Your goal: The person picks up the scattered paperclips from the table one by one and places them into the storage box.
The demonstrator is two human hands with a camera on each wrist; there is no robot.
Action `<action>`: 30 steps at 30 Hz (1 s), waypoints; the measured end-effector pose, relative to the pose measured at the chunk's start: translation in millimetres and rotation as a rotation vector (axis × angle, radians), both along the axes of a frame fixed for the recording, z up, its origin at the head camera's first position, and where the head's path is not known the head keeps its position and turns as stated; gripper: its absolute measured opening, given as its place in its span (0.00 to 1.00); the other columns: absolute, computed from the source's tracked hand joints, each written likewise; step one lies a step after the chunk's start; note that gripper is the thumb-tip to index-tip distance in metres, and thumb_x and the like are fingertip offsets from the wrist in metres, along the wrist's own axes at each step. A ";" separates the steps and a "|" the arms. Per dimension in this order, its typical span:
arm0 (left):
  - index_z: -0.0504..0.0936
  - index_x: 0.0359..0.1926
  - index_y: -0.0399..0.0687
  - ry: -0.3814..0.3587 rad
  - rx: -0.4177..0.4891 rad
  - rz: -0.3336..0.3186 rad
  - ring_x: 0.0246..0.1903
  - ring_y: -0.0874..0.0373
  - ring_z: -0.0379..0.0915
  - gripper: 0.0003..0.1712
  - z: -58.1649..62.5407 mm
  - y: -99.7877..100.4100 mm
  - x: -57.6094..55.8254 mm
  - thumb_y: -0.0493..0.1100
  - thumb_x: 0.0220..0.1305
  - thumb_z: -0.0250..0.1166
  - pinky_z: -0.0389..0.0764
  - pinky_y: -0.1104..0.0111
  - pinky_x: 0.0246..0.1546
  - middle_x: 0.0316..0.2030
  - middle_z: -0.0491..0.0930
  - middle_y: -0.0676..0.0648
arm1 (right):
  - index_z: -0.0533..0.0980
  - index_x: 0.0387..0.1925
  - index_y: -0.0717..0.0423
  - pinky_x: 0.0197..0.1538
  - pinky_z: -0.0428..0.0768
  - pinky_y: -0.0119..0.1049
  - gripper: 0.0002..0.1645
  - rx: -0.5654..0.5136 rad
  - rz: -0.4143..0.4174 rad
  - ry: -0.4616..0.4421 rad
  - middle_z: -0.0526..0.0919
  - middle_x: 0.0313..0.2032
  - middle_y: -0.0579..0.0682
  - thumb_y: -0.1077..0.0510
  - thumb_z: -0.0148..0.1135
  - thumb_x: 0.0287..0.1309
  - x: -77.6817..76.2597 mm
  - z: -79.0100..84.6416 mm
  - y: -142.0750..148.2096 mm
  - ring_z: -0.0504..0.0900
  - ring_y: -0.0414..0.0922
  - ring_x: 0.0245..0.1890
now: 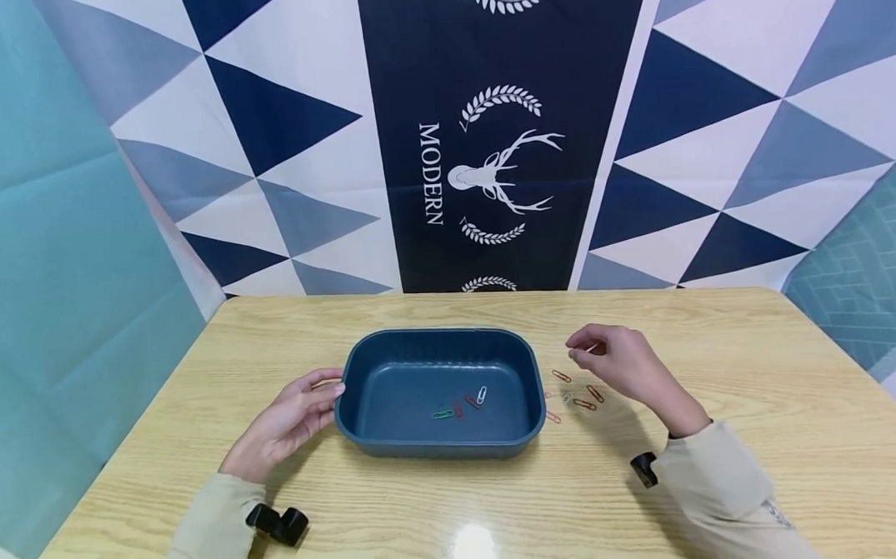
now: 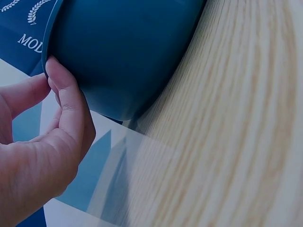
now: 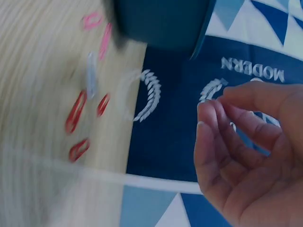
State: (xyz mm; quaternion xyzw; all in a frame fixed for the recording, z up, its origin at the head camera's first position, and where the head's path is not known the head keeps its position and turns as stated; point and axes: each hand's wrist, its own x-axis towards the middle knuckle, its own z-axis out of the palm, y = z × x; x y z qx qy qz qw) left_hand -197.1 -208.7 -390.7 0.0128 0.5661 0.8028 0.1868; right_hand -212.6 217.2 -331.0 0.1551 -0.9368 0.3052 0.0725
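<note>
While our left grip (image 1: pixel 292 415) pinches the blue bin (image 1: pixel 440 450) at its left end and our right grip (image 1: pixel 623 362) is nearly closed, any load indiscernible, we judge the paper clips (image 1: pixel 584 404), inside the bin and beside it on the desk (image 1: pixel 383 516), light, stiff and best pinched edgewise.

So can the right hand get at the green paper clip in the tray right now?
Probably yes: the green paper clip lies uncovered in the open tray, so the right hand, raised beyond its right side, seemingly need only reach over.
</note>
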 end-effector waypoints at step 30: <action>0.58 0.61 0.30 0.022 -0.025 -0.007 0.36 0.61 0.76 0.21 1.0 0.8 -2.0 0.31 0.72 0.52 0.80 0.71 0.41 0.40 0.76 0.46 | 0.78 0.23 0.62 0.24 0.74 0.34 0.05 0.121 -0.092 -0.334 0.76 0.19 0.47 0.66 0.69 0.45 -12.2 -30.7 30.9 0.73 0.41 0.18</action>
